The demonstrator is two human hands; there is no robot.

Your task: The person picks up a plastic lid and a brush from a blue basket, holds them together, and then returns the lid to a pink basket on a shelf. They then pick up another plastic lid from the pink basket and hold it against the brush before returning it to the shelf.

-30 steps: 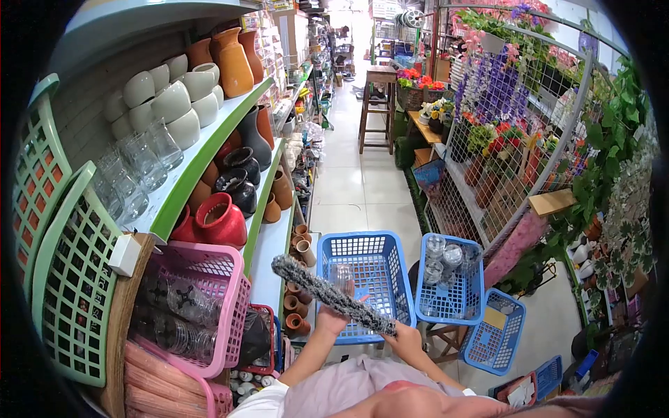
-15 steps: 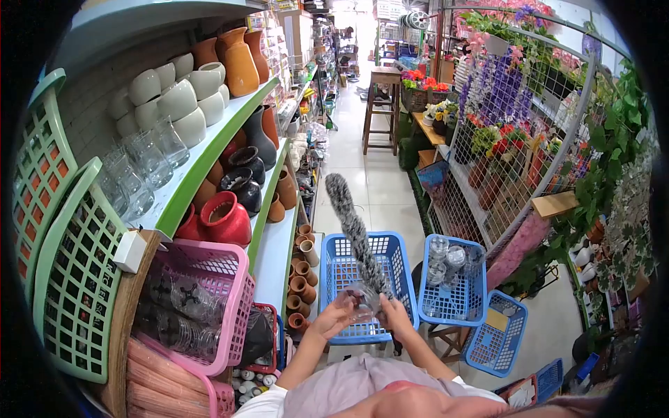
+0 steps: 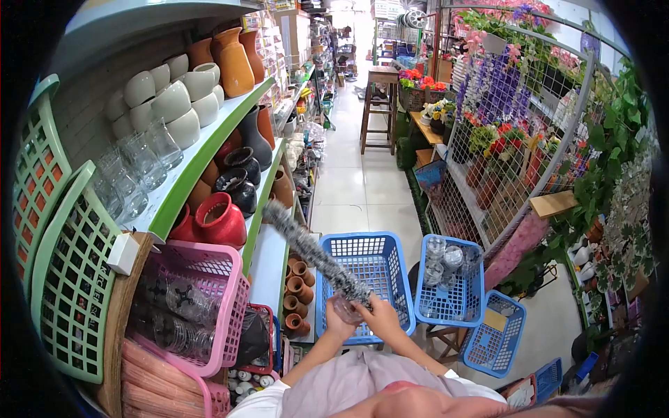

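At blue basket: left fingers grasp clear container, right fingers duster; pink basket leftward.

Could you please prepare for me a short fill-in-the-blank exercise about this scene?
1. The right hand grips a fluffy grey ____.
2. The basket just beyond the left hand is coloured ____.
3. Farther along the aisle stands a tall wooden ____.

Missing words: duster; blue; stool.

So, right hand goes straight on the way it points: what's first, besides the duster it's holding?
Likely the clear container in the left hand, just ahead of the right hand; depth is unclear, so they may be touching.
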